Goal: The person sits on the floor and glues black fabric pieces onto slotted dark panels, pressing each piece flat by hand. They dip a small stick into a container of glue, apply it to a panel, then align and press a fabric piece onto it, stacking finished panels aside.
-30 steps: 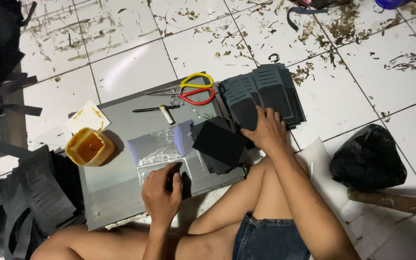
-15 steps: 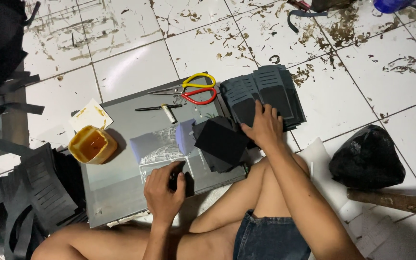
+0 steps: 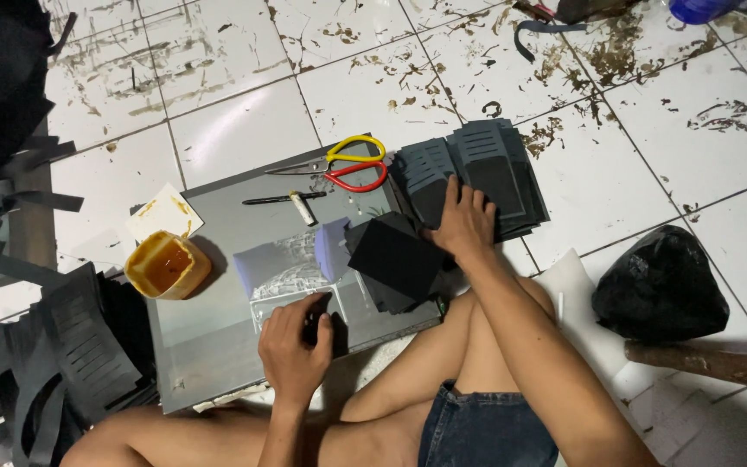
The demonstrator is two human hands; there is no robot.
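Observation:
I sit on a tiled floor with a grey board [image 3: 218,342] in front of my legs. My left hand [image 3: 294,346] rests near the board's front edge, fingers curled around a small dark object. My right hand [image 3: 464,220] lies flat on a stack of dark slotted sheets [image 3: 477,173] at the board's right end. Between the hands lie black square pieces [image 3: 395,259] and a pale bluish transparent piece [image 3: 291,259].
A yellow tub of amber glue [image 3: 166,266] stands at the board's left edge. Scissors with yellow and red handles [image 3: 347,163] and a thin tool [image 3: 283,199] lie at the back. Dark cut sheets [image 3: 71,346] pile on the left; a black bag [image 3: 660,285] sits right.
My right hand has moved from the black square pieces up and to the right onto the slotted stack. The left hand has stayed in place.

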